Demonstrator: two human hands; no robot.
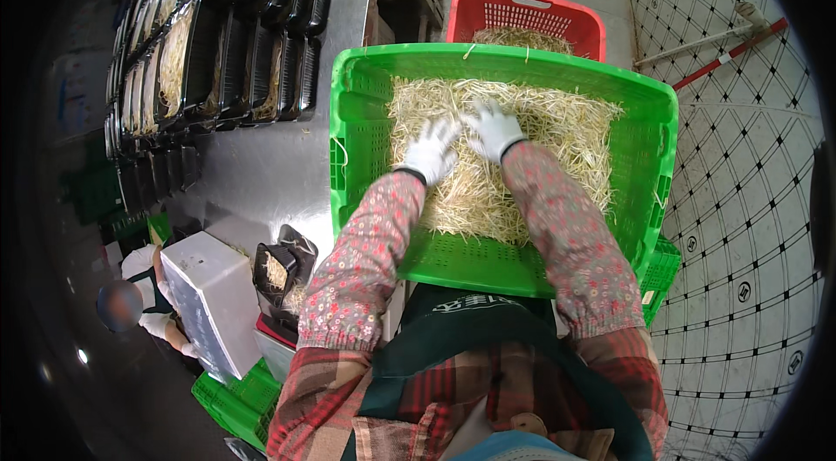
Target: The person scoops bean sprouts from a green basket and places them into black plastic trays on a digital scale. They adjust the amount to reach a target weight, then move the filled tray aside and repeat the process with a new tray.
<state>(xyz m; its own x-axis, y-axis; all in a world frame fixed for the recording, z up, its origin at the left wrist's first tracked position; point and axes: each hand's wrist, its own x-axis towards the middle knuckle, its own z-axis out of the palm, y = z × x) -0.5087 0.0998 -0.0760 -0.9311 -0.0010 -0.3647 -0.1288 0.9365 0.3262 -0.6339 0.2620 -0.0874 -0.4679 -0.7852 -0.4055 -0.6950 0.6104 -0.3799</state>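
Pale bean sprouts (568,134), thin and tangled, lie in a green perforated plastic crate (483,265) in front of my body. My left hand (431,151), in a white glove, rests palm down on the left part of the sprouts. Close to its right, my right hand (494,128), gloved the same way, touches the sprouts near the crate's middle. Both hands are a little blurred, with fingers spread; the fingertips partly sink out of sight, and I see nothing gripped. Floral sleeve covers reach from both wrists up the forearms.
Black plastic trays (228,63) of sprouts stand stacked on a steel table (261,167) at left. A red basket (457,10) is beyond the crate. At lower left are a white foam box (215,298), more green crates (238,396) and another person (147,298).
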